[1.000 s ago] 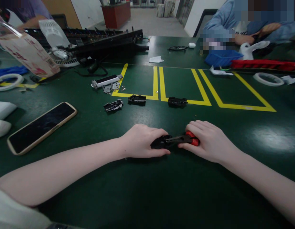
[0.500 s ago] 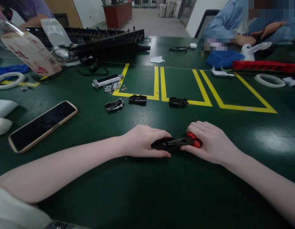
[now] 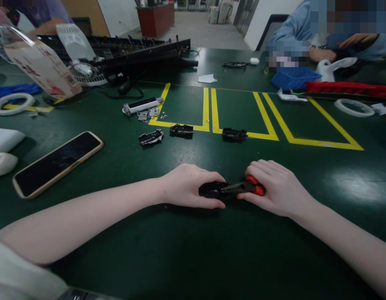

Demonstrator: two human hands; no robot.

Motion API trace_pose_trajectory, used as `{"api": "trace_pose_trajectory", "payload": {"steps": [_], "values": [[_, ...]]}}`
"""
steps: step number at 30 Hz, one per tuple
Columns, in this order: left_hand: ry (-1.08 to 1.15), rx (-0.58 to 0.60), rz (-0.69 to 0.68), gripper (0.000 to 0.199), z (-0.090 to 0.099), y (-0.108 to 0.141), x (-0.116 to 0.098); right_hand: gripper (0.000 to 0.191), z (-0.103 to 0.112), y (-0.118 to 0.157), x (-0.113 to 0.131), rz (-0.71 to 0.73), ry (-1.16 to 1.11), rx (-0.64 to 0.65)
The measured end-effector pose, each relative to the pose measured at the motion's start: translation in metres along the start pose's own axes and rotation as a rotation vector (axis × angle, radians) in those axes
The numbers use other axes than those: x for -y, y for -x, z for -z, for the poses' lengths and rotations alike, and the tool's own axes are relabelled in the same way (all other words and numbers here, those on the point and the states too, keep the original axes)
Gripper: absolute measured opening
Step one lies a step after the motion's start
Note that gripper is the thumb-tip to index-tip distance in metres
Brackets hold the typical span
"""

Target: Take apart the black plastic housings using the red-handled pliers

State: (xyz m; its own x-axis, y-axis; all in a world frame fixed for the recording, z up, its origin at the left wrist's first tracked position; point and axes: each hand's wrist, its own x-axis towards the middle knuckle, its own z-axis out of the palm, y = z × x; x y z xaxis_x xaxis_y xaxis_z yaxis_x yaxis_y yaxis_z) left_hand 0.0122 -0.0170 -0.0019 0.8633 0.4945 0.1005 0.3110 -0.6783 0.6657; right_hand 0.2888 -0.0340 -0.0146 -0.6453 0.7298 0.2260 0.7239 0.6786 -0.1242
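My left hand (image 3: 193, 185) holds a small black part (image 3: 211, 190) between thumb and fingers. Pliers with red handles (image 3: 255, 186) are in my right hand (image 3: 275, 187), their dark jaws touching the part's right side. Beyond my hands lie three similar black pieces: one at the left (image 3: 150, 137), one in the middle (image 3: 181, 130) and one on the yellow tape at the right (image 3: 234, 133). A white and black module (image 3: 143, 106) rests behind them, beside small metal brackets (image 3: 148, 113). Where the jaw tips meet the part is too dark to make out.
A phone (image 3: 58, 164) lies left on the green table (image 3: 193, 254). Yellow tape (image 3: 261, 136) outlines areas ahead. A bottle (image 3: 39, 62) and a long black assembly (image 3: 143, 58) stand back left. A person's hands (image 3: 324, 55), a blue tray (image 3: 294, 78) and a red strip (image 3: 345, 88) are back right.
The whole view has shifted slightly. Both hands keep the same hold on the black part and the pliers, with hardly any other movement.
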Motion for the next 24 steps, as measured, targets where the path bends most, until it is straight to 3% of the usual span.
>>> {"api": "trace_pose_trajectory", "payload": {"steps": [9, 18, 24], "values": [[-0.003, 0.032, -0.02, 0.046, 0.001, 0.0, 0.002, 0.047, 0.0, 0.0, -0.001, 0.081, 0.035, -0.034], [-0.226, -0.082, 0.124, 0.045, -0.006, 0.001, -0.003, 0.054, 0.008, -0.007, 0.011, -0.077, 0.107, 0.052], [-0.245, -0.096, 0.111, 0.045, -0.007, 0.001, -0.003, 0.055, 0.009, -0.007, 0.012, -0.083, 0.09, 0.047]]}}
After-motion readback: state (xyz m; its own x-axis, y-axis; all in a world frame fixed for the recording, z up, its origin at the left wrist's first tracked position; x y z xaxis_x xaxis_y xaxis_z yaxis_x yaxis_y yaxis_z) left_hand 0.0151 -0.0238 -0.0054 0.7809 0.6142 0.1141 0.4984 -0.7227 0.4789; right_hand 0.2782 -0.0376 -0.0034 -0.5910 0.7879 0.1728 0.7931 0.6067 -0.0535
